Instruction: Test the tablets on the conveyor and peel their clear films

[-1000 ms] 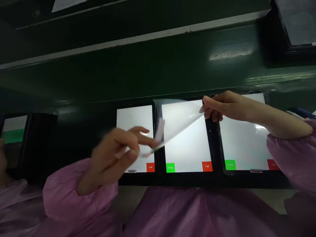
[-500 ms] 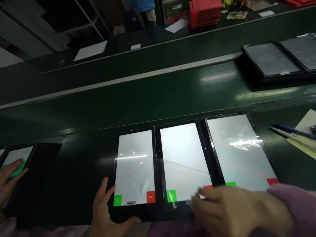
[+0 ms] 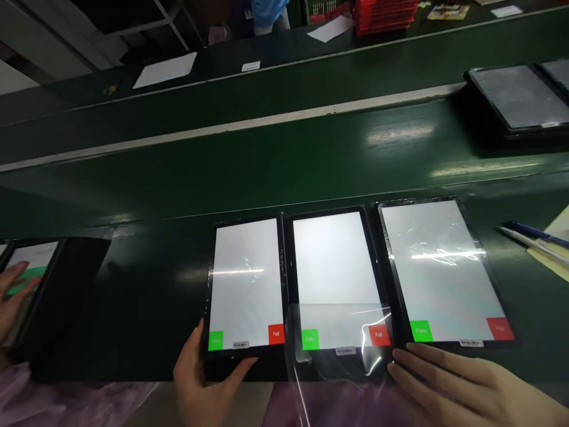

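Note:
Three lit tablets lie side by side on the dark green bench, each showing a white screen with a green and a red button. My left hand (image 3: 207,385) grips the near left corner of the left tablet (image 3: 245,284). My right hand (image 3: 453,385) lies flat with fingers stretched toward the near edge of the right tablet (image 3: 440,273), holding nothing. A peeled clear film (image 3: 342,350) lies loose over the bottom of the middle tablet (image 3: 335,267), between my two hands.
Another person's hand (image 3: 13,296) rests on a tablet (image 3: 31,261) at the far left. Dark trays of panels (image 3: 520,98) sit at the back right. Pens (image 3: 528,234) and paper lie at the right edge. Red bins (image 3: 382,15) stand beyond the conveyor.
The film that both hands were peeling off the middle tablet now lies loose at its bottom. My hands dropped to the near edge; the left one took hold of the left tablet.

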`<state>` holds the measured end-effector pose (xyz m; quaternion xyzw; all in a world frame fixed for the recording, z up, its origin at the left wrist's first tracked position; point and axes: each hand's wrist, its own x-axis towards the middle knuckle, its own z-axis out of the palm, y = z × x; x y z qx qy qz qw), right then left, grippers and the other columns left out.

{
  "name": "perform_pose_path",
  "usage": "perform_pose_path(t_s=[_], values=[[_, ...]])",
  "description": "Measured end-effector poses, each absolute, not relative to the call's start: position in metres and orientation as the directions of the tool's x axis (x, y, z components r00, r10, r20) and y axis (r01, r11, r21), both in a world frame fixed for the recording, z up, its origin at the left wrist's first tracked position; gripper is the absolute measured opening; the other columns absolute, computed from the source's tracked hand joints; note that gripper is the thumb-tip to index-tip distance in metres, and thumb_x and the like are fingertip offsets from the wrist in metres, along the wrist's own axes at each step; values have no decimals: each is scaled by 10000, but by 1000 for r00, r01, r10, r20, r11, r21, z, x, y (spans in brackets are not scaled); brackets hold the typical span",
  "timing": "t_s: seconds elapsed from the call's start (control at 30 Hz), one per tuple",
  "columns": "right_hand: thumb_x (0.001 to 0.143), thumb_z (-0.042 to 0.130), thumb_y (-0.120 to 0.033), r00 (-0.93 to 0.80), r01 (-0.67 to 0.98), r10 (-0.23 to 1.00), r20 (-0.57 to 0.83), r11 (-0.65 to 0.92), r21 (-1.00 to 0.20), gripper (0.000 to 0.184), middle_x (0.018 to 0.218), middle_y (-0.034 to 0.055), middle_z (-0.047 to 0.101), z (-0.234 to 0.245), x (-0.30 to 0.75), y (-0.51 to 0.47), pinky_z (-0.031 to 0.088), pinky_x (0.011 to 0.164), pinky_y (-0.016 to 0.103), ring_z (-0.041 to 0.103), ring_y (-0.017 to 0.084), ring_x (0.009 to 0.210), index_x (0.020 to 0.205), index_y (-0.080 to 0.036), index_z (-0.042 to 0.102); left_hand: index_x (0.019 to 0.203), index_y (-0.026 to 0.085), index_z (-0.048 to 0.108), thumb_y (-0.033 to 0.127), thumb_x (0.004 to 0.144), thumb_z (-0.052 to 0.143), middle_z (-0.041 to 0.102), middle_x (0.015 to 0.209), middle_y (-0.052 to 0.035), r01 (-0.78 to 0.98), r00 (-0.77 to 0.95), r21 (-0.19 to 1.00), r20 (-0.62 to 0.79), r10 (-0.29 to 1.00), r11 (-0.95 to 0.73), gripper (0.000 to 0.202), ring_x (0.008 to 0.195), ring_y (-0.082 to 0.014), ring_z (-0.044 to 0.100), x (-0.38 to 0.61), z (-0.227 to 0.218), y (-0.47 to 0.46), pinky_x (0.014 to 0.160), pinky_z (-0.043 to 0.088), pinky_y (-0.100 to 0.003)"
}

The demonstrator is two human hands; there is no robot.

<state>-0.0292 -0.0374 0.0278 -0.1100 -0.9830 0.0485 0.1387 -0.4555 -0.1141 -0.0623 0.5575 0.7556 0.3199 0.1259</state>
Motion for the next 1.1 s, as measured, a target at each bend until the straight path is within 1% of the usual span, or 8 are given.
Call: perform_pose_path(t_s=[0.23,0.4,0.53,0.6,0.7,0.8,0.9,1.1], values=[[1030,398,-207,-883,272,306,357,952,-143,401,1313,81,718,42,-35,-32,582,1086,324,656,232,1282,1229,-167,744,1057,289,719,212,930,749,743,1143,-18,915,69,348,363,929,-204,151,992,-235,769,-490,-22,-95,1111,571,-547],[1055,346,-116,-863,330,342,372,939,-98,401,1365,91,691,41,-37,-35,478,1205,398,585,244,1370,1229,-124,708,962,252,726,151,943,726,697,951,11,859,358,172,472,806,-483,103,882,-184,762,-498,-14,-83,1104,559,-493],[1102,262,-175,-893,299,300,337,953,-56,462,1385,74,681,39,-38,-31,502,1180,385,609,223,1338,1291,-137,682,897,242,725,127,912,755,709,872,20,832,336,195,567,752,-519,119,844,-174,748,-498,-10,-51,1081,559,-441],[1087,335,-158,-883,317,316,346,947,-57,403,1326,52,713,38,-39,-18,532,1138,362,654,207,1262,1293,-163,682,832,241,716,153,883,784,728,865,17,817,146,373,605,783,-441,123,852,-182,735,-497,-6,-15,1024,573,-401],[1068,436,-143,-811,447,442,383,891,-83,333,1135,60,763,35,-46,12,612,935,368,721,220,1037,1315,-200,652,792,208,671,209,856,819,727,859,10,638,-261,756,386,885,-142,161,891,-169,699,-499,-3,57,912,571,-309],[1101,433,-328,-676,686,648,351,727,-22,342,1230,181,712,28,-64,46,598,809,515,705,369,1058,1351,-199,628,836,185,635,209,943,728,705,773,38,521,-308,854,194,931,-6,144,745,-103,692,-499,-8,122,712,547,-206],[1111,343,-456,-624,761,729,282,648,10,480,1533,252,506,16,-93,76,503,949,699,549,508,1327,1403,-194,620,837,188,614,280,1019,631,750,763,2,395,-217,912,-24,976,110,205,643,-112,701,-486,-18,154,571,526,-202],[1105,290,-580,-700,707,714,25,698,-117,608,1499,171,577,-7,-147,138,494,1032,671,596,419,1317,1551,-238,521,866,218,549,366,1061,562,796,890,-57,-62,-104,927,-374,921,370,245,587,-144,669,-452,-14,146,562,534,-260]])
